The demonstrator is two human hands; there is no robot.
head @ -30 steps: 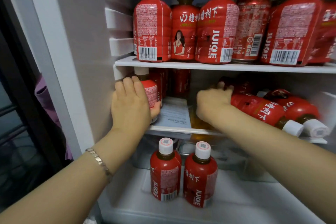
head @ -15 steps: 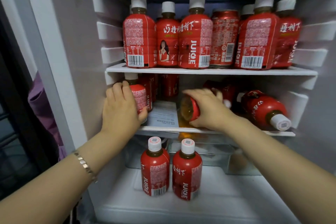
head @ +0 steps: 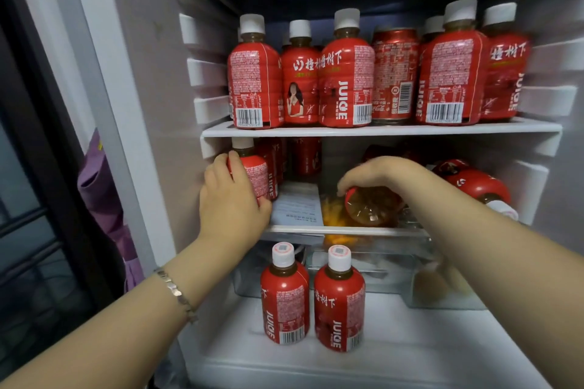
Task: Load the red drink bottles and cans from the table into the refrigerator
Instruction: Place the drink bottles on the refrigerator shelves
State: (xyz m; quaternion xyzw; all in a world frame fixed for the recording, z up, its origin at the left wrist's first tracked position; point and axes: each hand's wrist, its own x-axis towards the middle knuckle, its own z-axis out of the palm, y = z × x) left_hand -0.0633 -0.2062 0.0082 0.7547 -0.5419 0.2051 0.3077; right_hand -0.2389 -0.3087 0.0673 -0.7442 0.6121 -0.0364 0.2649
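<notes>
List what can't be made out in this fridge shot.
All in the head view:
1. Back-row bottles on the middle shelf: count lost in shadow, behind the upright bottle the left hand holds.
2. Lying bottle: cap and label hidden by the right hand gripping it.
3. Drawer contents: blurred behind its clear wall, cut by the right arm.
4. Paper sheet print: too small.
5. Table: out of frame.
</notes>
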